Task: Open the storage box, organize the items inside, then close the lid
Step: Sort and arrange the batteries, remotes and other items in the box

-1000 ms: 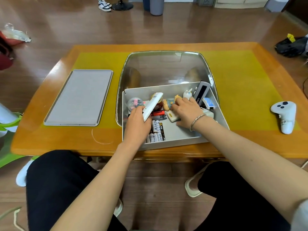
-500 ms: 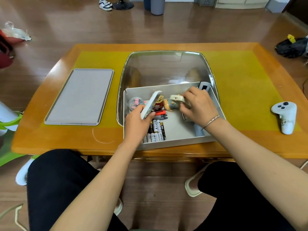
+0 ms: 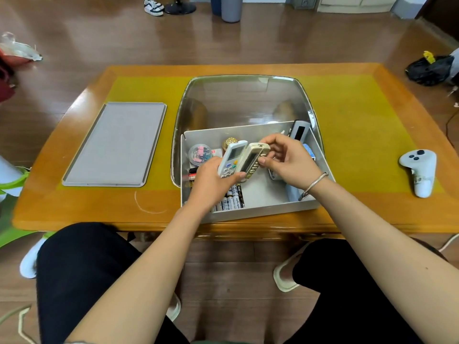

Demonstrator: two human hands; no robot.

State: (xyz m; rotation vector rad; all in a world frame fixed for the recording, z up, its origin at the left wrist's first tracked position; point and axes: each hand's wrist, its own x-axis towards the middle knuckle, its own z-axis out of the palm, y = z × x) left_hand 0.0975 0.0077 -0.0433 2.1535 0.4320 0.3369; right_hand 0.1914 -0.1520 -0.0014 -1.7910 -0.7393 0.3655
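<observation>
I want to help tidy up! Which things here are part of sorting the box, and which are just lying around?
Part of the job:
storage box
grey lid
white remote, in left hand
beige remote, in right hand
batteries
tub of clips

Just lying about:
white game controller
black bag
shoes

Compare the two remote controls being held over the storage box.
The white remote looks clean and bright, with coloured buttons; the yellowed remote is beige and discoloured, with pale buttons. The left hand grips the white remote at its lower end; the right hand pinches the yellowed remote near its top and side. Both are slim, have a small screen, and lie side by side, tilted alike.
</observation>
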